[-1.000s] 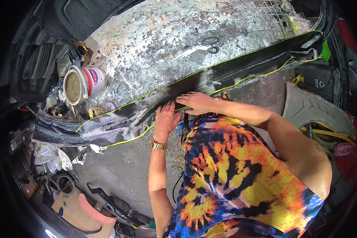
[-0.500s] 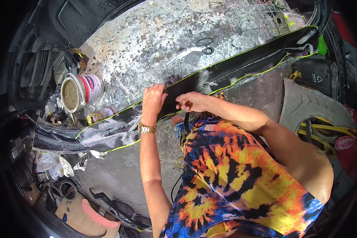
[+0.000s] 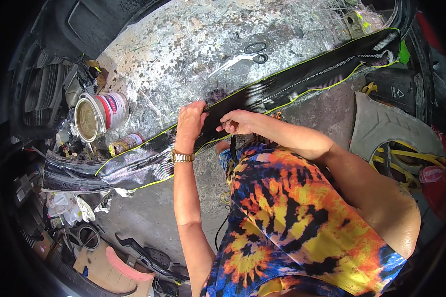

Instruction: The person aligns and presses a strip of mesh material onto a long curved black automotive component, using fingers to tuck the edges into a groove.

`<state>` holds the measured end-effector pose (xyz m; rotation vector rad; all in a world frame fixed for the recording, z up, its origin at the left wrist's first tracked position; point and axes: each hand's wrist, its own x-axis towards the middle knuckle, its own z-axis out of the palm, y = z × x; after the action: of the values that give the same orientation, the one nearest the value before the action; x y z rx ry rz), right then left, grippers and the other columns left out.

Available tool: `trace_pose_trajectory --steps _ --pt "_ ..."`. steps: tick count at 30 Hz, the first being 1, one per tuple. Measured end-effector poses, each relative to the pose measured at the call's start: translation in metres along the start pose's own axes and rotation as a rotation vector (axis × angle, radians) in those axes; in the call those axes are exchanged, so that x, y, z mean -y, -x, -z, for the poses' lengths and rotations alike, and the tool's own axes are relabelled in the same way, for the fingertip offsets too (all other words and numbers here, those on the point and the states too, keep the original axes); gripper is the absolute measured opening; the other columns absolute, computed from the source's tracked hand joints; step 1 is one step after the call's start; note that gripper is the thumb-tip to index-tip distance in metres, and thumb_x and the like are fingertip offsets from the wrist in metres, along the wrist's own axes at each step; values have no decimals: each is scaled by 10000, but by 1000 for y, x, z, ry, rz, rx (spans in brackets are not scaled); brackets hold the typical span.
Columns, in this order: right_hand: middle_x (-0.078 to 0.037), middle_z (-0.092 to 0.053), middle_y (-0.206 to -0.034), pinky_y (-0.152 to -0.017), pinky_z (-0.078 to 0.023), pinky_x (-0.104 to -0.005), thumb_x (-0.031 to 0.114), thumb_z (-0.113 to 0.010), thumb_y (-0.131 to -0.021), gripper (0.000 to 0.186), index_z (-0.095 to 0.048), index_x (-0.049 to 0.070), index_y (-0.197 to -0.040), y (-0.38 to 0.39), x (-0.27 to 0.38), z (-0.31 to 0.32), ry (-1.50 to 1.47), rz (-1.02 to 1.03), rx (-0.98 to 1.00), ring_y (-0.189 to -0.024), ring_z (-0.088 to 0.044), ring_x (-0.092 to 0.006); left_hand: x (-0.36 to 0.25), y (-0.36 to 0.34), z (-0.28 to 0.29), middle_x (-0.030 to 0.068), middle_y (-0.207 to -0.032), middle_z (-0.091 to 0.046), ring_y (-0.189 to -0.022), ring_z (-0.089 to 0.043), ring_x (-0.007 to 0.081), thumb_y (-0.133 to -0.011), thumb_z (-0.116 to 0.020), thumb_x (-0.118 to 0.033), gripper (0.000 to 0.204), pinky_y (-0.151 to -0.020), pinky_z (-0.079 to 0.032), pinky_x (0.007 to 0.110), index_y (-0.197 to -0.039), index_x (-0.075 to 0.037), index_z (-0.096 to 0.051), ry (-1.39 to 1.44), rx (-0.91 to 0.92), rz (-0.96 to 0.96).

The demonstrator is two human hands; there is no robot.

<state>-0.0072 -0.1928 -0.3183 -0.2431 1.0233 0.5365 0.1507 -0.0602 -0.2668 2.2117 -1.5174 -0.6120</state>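
As I look down through the head view, the black woven strip (image 3: 302, 79) slants across, yellow-trimmed along both edges, its left end over a dark curved part (image 3: 67, 173). I see the left hand (image 3: 189, 121) reaching across it, back up, fingers bent at its far edge; I cannot tell whether they pinch it. The right hand (image 3: 235, 122) enters from the strip's near side, fingers curled inward; whether they grasp anything, I cannot tell. Beyond the far edge, the speckled tabletop (image 3: 173, 64) gives me the widest room, scissors (image 3: 243, 58) lying there. Near the strip's left end, a small tin (image 3: 126, 143) sits just beside the far edge, a paint can (image 3: 115, 110) farther out.
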Motion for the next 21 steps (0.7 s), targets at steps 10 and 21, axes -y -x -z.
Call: trace_pose_trajectory --steps 10,21 --pt "-131 -610 -883 -379 -355 -172 50 -578 -947 91 -536 -29 -936 5 -5 -16 97 -53 55 -565 -471 -61 20 17 16 126 -999 -631 -962 -627 344 -802 -768 -124 326 -822 -464 448 -1083 -57 -618 30 -14 56" --pt "-59 -529 -803 -365 -299 -153 109 -593 -963 161 -516 -14 -893 -10 -9 -23 6 -98 26 -499 -372 -37 -2 47 39 117 -1105 -653 -1029 -617 323 -847 -750 -154 300 -871 -462 431 -1108 -40 -653 30 -297 71"
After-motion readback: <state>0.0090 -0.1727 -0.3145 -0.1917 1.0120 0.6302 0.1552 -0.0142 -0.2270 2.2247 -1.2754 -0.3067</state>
